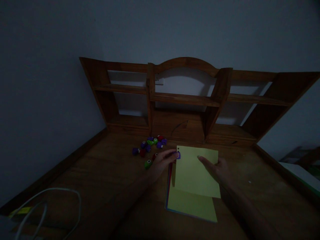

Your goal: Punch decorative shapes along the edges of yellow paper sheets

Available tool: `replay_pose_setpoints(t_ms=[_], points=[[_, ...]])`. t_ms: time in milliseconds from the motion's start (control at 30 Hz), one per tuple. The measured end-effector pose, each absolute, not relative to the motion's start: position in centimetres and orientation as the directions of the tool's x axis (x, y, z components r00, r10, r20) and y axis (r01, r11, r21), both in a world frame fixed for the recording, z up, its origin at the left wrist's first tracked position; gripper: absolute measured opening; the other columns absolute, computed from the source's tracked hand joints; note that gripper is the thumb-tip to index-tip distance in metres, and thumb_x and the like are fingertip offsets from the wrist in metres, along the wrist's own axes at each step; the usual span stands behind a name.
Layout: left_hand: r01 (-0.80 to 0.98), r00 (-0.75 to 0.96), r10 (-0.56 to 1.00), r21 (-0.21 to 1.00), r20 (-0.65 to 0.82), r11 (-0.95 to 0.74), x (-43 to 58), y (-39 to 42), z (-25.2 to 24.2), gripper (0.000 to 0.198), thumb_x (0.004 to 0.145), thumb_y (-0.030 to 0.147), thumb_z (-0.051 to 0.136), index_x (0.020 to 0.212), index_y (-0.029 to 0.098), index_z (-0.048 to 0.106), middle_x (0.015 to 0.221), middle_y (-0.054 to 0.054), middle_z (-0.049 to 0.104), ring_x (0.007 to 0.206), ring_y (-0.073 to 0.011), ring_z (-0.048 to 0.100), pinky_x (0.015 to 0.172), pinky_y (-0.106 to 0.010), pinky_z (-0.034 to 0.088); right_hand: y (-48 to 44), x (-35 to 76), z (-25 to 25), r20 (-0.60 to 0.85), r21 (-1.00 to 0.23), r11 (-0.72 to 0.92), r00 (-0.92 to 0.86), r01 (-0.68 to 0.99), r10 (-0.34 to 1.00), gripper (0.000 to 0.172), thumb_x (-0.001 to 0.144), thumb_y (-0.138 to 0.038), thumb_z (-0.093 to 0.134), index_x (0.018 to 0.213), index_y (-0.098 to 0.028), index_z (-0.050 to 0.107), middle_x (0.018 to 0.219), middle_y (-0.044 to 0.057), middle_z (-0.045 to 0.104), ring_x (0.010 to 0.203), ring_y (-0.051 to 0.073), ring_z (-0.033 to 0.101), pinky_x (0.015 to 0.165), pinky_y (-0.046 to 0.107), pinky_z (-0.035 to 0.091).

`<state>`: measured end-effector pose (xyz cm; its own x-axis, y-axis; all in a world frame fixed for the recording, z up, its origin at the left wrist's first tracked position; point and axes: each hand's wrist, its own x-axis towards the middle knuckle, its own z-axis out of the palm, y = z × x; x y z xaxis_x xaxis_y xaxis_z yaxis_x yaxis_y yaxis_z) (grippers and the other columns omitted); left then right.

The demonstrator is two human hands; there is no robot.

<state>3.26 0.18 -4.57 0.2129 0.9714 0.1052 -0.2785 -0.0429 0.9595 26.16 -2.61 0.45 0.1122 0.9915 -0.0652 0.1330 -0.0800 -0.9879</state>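
My left hand (163, 161) pinches a small purple paper punch (178, 155) at the upper left corner of a yellow sheet of paper (195, 173). My right hand (216, 168) rests on that sheet with its fingers stretched out flat, pressing it down. The yellow sheet lies askew on top of a stack of coloured paper (190, 206) on the wooden desk (112, 180). A small hole shows near the sheet's top left corner.
Several small punches in purple, green and red (150, 145) lie scattered left of the paper. A wooden shelf unit (185, 98) stands at the back of the desk. A white cable (50, 206) loops at the near left. The room is dim.
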Motion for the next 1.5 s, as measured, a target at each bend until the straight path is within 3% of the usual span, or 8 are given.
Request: replay_pose_setpoints(t_ms=[233,400,600,833,1067,1300,1500], points=[[-0.247,0.248,0.966,0.969,0.074,-0.011,3.1,-0.2,-4.0,0.037,0.077,0.042,0.069,0.104,0.016,0.071,0.109,-0.011,0.069,0.102,-0.025,0.062,0.087,-0.033,0.047,-2.8,25.7,0.6,-0.093,-0.984,-0.106,0.094,0.141,0.991,0.036,0.066,-0.047,0.077,0.08,-0.014,0.072,0.078,0.012,0.076,0.066,0.031,0.072,0.053,0.035,0.057],[-0.166,0.225,0.973,0.986,0.057,-0.019,3.1,-0.2,-3.7,0.037,0.071,0.037,0.075,0.101,0.016,0.072,0.106,-0.009,0.07,0.099,-0.0236,0.062,0.088,-0.032,0.045,-2.9,25.5,0.6,-0.094,-0.983,-0.106,0.08,0.152,0.992,0.037,0.067,-0.047,0.076,0.08,-0.013,0.072,0.075,0.011,0.075,0.062,0.029,0.072,0.05,0.032,0.055],[-0.23,0.158,0.987,0.973,0.009,0.028,3.4,-0.4,-3.5,0.042,0.06,0.028,0.083,0.099,0.016,0.071,0.103,-0.008,0.071,0.094,-0.0215,0.063,0.087,-0.031,0.045,-3.1,25.4,0.9,-0.111,-0.986,-0.122,0.102,0.11,0.989,0.038,0.066,-0.047,0.077,0.081,-0.012,0.072,0.077,0.012,0.076,0.065,0.03,0.072,0.052,0.033,0.056],[-0.218,0.214,0.977,0.975,0.016,0.032,3.4,0.0,-3.9,0.045,0.051,0.024,0.087,0.09,0.015,0.068,0.091,-0.007,0.071,0.084,-0.0191,0.064,0.08,-0.03,0.046,-2.8,25.6,0.3,-0.05,-0.99,-0.065,0.119,0.127,0.992,0.037,0.065,-0.048,0.077,0.077,-0.013,0.072,0.075,0.012,0.075,0.06,0.028,0.071,0.048,0.031,0.055],[-0.2,0.222,0.974,0.98,0.033,0.012,3.3,0.0,-4.4,0.045,0.055,0.028,0.086,0.094,0.015,0.068,0.096,-0.008,0.071,0.087,-0.0208,0.065,0.082,-0.031,0.046,-2.2,26.1,-0.6,-0.009,-0.983,-0.035,0.141,0.181,0.99,0.039,0.066,-0.048,0.077,0.08,-0.012,0.073,0.079,0.013,0.076,0.067,0.03,0.072,0.053,0.032,0.056],[-0.2,0.244,0.97,0.979,0.018,0.032,3.4,0.1,-4.6,0.045,0.053,0.027,0.087,0.092,0.015,0.067,0.092,-0.007,0.072,0.085,-0.0195,0.065,0.082,-0.031,0.047,-2.0,26.2,-0.8,-0.03,-0.978,-0.072,0.21,0.196,0.977,0.04,0.065,-0.051,0.076,0.077,-0.013,0.072,0.074,0.013,0.075,0.063,0.031,0.071,0.05,0.033,0.055],[-0.188,0.239,0.97,0.982,0.036,0.01,3.4,0.0,-4.3,0.044,0.055,0.03,0.086,0.092,0.015,0.068,0.094,-0.007,0.071,0.086,-0.0201,0.065,0.079,-0.03,0.046,-2.2,26.1,-0.2,-0.054,-0.988,-0.071,0.121,0.139,0.991,0.039,0.066,-0.048,0.077,0.082,-0.013,0.072,0.08,0.012,0.076,0.067,0.03,0.072,0.054,0.033,0.056]])
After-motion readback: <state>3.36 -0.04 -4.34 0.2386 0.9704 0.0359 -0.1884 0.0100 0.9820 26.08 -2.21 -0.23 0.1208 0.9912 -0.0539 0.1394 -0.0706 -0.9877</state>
